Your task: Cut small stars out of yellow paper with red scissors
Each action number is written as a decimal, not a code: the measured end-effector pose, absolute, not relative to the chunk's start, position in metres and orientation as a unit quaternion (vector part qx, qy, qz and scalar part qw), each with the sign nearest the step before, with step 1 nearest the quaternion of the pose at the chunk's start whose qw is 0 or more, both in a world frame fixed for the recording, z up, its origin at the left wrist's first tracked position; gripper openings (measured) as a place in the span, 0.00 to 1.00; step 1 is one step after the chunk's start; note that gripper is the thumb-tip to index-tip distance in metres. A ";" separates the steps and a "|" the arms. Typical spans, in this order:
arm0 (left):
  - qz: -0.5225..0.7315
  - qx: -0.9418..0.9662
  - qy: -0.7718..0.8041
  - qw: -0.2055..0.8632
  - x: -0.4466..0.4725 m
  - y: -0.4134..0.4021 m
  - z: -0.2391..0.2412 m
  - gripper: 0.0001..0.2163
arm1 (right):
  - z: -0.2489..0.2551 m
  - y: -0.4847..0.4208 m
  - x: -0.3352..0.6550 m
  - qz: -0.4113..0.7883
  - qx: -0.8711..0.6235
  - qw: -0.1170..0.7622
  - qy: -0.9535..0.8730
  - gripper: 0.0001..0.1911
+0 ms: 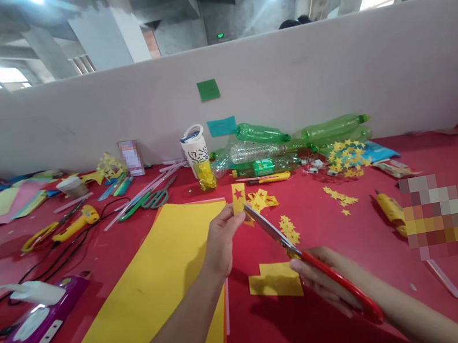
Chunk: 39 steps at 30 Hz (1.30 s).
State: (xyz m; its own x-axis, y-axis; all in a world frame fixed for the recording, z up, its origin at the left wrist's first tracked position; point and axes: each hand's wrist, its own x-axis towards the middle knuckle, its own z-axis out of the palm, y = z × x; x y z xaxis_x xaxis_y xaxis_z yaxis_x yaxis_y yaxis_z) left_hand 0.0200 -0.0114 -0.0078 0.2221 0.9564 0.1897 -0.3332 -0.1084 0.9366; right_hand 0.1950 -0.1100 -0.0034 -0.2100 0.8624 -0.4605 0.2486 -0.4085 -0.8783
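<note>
Left hand [220,242] pinches the yellow strip [239,205], seemingly light, bendy, best edge-held, while right hand [341,262] grips scissors [314,263]

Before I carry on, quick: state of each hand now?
Left hand: closed, pinching a yellow paper strip.
Right hand: closed, holding red-handled scissors.

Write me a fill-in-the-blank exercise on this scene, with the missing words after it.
The bare right hand holds metal-bladed scissors whose handles are ____.
The bare left hand pinches a yellow paper strip with a ____-shaped hole.
The purple power strip lies on the red table's ____ side as pictured.

Missing words: red; star; left.
</note>
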 end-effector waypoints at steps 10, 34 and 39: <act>0.590 0.485 0.334 0.552 0.018 -0.007 -0.007 0.05 | -0.001 -0.113 0.196 0.602 -0.567 0.245 -0.506 0.23; 0.552 0.608 0.359 0.443 0.013 -0.010 0.002 0.07 | 0.006 -0.115 0.197 0.569 -0.584 0.239 -0.528 0.22; 0.546 0.626 0.352 0.431 0.011 -0.011 0.004 0.07 | 0.008 -0.115 0.197 0.563 -0.580 0.229 -0.542 0.23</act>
